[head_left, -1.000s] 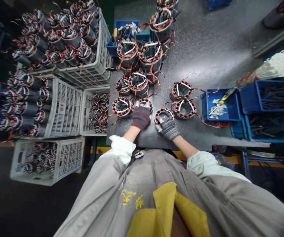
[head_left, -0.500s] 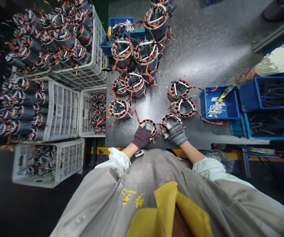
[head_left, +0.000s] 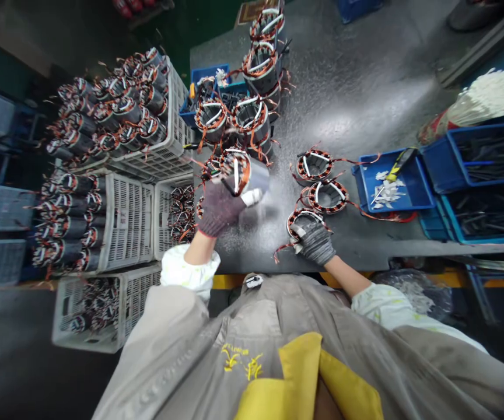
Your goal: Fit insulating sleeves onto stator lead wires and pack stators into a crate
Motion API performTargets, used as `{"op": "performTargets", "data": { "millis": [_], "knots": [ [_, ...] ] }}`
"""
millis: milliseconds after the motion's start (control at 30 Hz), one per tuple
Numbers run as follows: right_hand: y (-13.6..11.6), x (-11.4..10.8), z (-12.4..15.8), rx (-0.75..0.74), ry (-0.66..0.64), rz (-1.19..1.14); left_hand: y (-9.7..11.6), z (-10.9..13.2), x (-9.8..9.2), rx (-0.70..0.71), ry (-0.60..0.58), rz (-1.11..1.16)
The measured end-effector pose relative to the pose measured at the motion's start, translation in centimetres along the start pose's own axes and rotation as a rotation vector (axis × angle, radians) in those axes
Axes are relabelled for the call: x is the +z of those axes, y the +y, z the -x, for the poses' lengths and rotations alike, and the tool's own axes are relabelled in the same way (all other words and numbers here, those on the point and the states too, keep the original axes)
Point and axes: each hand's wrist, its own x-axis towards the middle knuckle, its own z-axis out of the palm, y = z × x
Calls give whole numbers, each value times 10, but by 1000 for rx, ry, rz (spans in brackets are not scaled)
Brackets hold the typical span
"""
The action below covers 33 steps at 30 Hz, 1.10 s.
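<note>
Over the metal workbench [head_left: 343, 87], my gloved left hand [head_left: 219, 209] is the nearer one to the copper-wound motor stator [head_left: 247, 174], fingers clamped around it. It is held up on its side, long axis running sideways, wound end leftward. My right hand [head_left: 315, 242] sits well apart, fingers curled over another stator [head_left: 298, 217].

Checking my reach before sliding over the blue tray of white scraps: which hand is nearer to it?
Right. The right hand, on a wound stator, is to the lower left of the blue tray. The left hand, holding a lifted stator, is farther left.
</note>
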Motion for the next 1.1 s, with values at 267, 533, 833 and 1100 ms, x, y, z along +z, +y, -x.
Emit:
{"op": "performTargets", "data": {
  "millis": [267, 533, 833, 1100],
  "knots": [
    [-4, 4, -1, 29, 22, 4, -22, -118, -12, -96, -225, -651],
    [-1, 7, 5, 0, -1, -25, -70, 72, 2, -148, 98, -599],
    [-27, -8, -19, 7, 45, -158, -119, 43, 7, -312, -213, -766],
    [-52, -21, -59, -35, -26, -131, -121, 18, -14, -274, -271, -779]
  ]
}}
